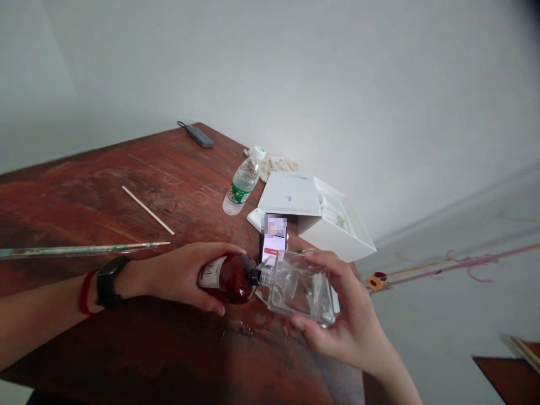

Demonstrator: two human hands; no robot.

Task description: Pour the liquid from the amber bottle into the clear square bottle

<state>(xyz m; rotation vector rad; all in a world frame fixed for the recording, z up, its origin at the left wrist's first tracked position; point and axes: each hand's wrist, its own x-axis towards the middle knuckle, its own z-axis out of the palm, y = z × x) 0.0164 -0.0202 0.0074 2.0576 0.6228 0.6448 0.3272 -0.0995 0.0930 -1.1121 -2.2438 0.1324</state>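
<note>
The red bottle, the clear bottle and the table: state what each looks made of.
Red bottle: dark red, glossy, see-through, likely glass or plastic; highlights on its curve. Clear bottle: colourless, square, thick-walled, probably glass; bright edges, the hand shows through. Table: reddish-brown wood, worn semi-gloss finish; grain streaks and scratches.

The left hand (185, 275) grips a red bottle (230, 277) tipped sideways, its neck meeting the mouth of a clear glass bottle (301, 288) held in the right hand (341, 320). Drops lie on the wooden table (126, 185) below; a phone (273, 239) and water bottle (243, 181) sit behind.
</note>
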